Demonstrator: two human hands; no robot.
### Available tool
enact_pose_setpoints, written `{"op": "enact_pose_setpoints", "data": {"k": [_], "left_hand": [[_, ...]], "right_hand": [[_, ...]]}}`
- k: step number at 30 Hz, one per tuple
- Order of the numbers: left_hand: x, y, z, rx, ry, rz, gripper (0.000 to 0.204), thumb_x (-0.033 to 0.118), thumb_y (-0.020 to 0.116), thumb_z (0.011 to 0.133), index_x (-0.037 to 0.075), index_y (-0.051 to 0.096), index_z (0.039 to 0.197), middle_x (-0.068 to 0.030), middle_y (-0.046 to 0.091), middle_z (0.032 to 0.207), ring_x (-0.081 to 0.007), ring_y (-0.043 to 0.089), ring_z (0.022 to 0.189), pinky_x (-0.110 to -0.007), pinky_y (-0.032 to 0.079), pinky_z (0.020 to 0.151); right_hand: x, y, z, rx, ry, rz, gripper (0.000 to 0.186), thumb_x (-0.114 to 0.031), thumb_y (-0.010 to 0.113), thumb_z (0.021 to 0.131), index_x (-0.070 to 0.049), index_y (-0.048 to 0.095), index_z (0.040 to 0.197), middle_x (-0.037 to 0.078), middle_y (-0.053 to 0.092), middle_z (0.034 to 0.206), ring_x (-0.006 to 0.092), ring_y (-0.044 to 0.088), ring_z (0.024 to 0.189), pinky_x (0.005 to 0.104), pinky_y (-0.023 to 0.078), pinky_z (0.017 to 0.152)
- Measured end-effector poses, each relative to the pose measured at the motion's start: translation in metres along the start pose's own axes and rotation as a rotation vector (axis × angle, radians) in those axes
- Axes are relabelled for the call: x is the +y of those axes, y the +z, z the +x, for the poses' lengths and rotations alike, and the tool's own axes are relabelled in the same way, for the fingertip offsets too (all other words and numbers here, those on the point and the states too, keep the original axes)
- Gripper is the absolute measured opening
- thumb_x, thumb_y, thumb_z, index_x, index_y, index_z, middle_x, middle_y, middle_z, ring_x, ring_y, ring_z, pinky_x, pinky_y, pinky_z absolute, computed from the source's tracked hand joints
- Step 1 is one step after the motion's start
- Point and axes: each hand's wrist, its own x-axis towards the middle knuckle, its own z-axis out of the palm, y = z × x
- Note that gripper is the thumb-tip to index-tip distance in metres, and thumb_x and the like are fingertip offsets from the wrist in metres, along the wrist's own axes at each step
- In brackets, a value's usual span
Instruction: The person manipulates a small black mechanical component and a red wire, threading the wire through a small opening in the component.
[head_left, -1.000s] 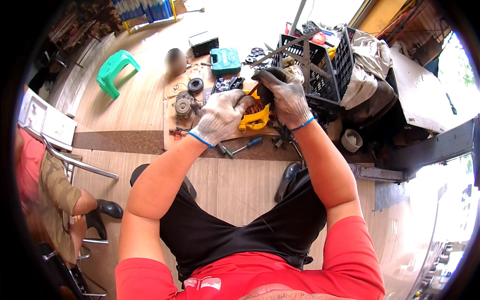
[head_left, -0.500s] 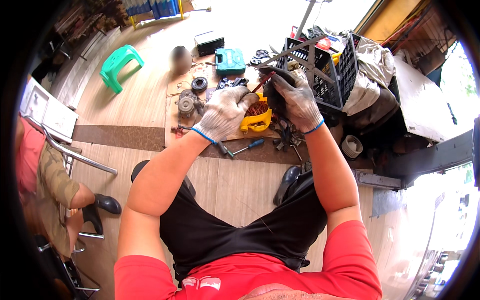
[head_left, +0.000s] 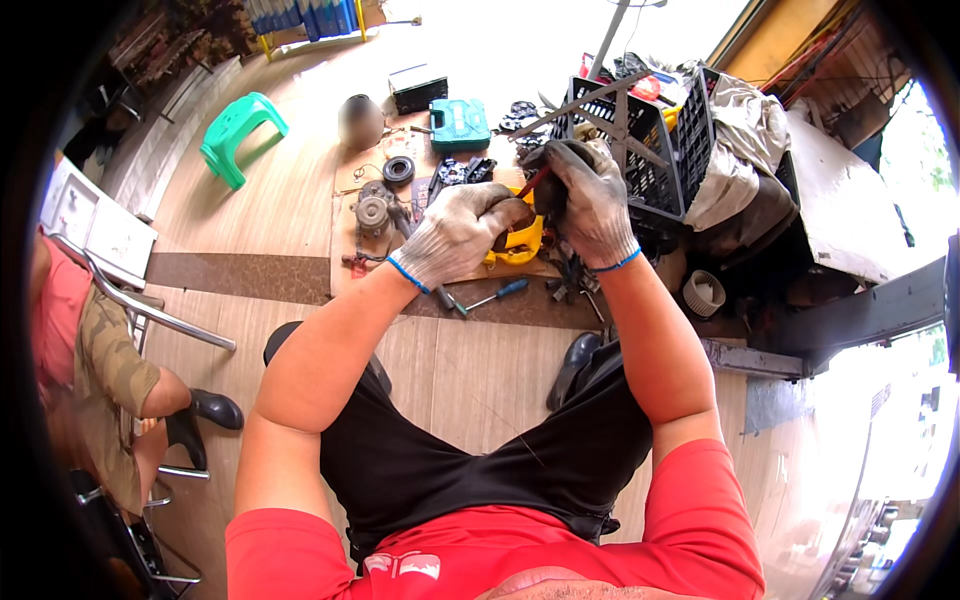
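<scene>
Floor point(head_left: 460, 365) beneath close-set, curled hands point(head_left: 455, 228)

Bright daylight at the right and top bleaches the far floor point(head_left: 325, 80), while fisheye distortion curves toward black corners.

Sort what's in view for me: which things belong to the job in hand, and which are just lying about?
Apparently in use:
thin dark-red piece between the left gloved hand and right gloved hand
yellow container near both hands

Apparently just lying about:
blue-handled screwdriver
teal tool case
black ring-shaped part
green plastic stool
</scene>
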Motion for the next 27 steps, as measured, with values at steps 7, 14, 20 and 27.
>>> {"op": "enact_pose_setpoints", "data": {"k": [7,14,20,27], "left_hand": [[-0.008,-0.004,0.003,0.047,-0.037,0.090,0.040,0.034,0.059,0.107,-0.004,0.072,0.105,-0.0092,0.066,0.076,-0.0133,0.060,0.066,-0.032,0.051,0.064],[-0.005,-0.006,-0.001,-0.056,-0.090,-0.060,0.038,0.032,0.059,0.106,-0.004,0.069,0.099,-0.0076,0.065,0.075,-0.0129,0.061,0.065,-0.032,0.051,0.063],[-0.007,0.001,0.001,0.050,-0.030,0.099,0.036,0.030,0.060,0.105,-0.003,0.072,0.101,-0.0112,0.067,0.076,-0.0165,0.063,0.066,-0.034,0.052,0.065],[-0.013,0.007,0.003,0.180,0.049,0.301,0.028,0.026,0.063,0.101,-0.001,0.073,0.103,-0.0214,0.071,0.084,-0.0351,0.070,0.075,-0.042,0.054,0.071]], "right_hand": [[0.023,-0.049,0.025,-0.051,-0.066,-0.238,0.039,-0.024,0.050,0.107,-0.001,0.061,0.137,0.009,0.068,0.101,0.0193,0.066,0.086,0.0301,0.055,0.078],[-0.003,-0.012,0.001,-0.106,-0.004,-0.223,0.028,-0.021,0.065,0.105,0.002,0.072,0.119,0.000,0.069,0.090,0.0029,0.059,0.079,0.0215,0.051,0.068],[-0.005,-0.008,0.001,-0.094,-0.107,-0.507,0.028,-0.021,0.066,0.104,0.005,0.074,0.111,0.001,0.071,0.087,0.0033,0.057,0.076,0.0216,0.048,0.065],[0.013,-0.005,0.003,-0.007,-0.182,-0.400,0.031,-0.022,0.066,0.103,0.008,0.074,0.106,0.002,0.072,0.085,0.0039,0.056,0.077,0.0242,0.048,0.065]]}}
